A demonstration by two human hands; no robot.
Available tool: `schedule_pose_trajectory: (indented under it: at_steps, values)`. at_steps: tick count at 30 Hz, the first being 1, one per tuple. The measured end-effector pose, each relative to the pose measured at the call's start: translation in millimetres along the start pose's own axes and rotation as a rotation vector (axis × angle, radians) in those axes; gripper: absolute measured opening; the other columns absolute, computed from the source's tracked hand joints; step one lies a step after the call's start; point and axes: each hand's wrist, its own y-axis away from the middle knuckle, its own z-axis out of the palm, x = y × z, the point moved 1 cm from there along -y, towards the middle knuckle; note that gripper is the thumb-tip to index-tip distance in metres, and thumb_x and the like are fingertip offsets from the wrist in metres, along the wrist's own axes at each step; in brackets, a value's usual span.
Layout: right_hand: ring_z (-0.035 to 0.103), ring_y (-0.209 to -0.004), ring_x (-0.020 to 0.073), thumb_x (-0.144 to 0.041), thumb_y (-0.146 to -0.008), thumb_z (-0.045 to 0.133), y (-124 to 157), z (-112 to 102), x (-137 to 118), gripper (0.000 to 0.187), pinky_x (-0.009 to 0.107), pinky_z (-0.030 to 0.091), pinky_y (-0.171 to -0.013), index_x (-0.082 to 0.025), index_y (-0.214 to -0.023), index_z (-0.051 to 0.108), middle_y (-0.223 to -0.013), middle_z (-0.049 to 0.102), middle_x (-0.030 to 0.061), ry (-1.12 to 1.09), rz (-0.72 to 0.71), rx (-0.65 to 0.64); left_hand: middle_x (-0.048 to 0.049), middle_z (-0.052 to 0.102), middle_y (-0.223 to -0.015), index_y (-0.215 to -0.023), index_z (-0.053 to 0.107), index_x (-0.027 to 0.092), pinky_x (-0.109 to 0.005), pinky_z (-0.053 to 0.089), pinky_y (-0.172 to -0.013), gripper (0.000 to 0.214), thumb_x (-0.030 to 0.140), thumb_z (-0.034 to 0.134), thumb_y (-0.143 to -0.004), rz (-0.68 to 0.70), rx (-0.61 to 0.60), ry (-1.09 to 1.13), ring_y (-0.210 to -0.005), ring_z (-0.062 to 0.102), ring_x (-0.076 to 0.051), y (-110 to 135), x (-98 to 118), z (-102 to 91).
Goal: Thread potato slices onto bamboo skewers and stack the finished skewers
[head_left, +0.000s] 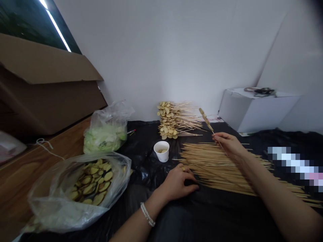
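Note:
My right hand is raised over the bundle, closed in a pinch on a skewer of potato slices that tilts up to the left. Against the left ends of a wide spread of bare bamboo skewers rests my left hand, thumb and fingers apart, with nothing seen in it. Just beyond that hand stands a white paper cup with a little something pale inside. Farther back, finished potato skewers lie piled, sticks pointing right. Sliced potatoes fill an open clear plastic bag at the left.
A black plastic sheet covers the work surface. Behind the potato bag sits a bag of pale green vegetable pieces, with a pen beside it. A cardboard box stands at left, a white box at right, and a wall behind.

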Motion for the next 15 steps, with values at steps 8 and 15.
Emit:
schedule_pose_trajectory:
  at_steps: [8, 15]
  values:
    - [0.054, -0.051, 0.0088, -0.022, -0.068, 0.073, -29.0, -37.8, -11.8, 0.014, 0.022, 0.047, -0.045, -0.023, -0.079, 0.065, -0.068, 0.064, 0.0, -0.055, 0.091, 0.04, -0.0049, 0.065, -0.098, -0.093, 0.072, 0.023, -0.033, 0.041, -0.085, 0.025, 0.039, 0.069, -0.075, 0.031, -0.029, -0.036, -0.098, 0.053, -0.021, 1.3, -1.8, 0.7]
    - [0.054, -0.056, 0.0071, -0.02, -0.082, 0.061, -23.7, -65.7, -36.8, 0.003, 0.023, 0.044, -0.053, -0.018, -0.08, 0.063, -0.072, 0.064, 0.0035, 0.007, 0.105, 0.03, -0.0055, 0.064, -0.099, -0.094, 0.072, 0.024, -0.033, 0.042, -0.083, 0.026, 0.039, 0.071, -0.072, 0.045, -0.041, -0.057, -0.097, 0.053, -0.023, 1.2, -4.6, 1.7]
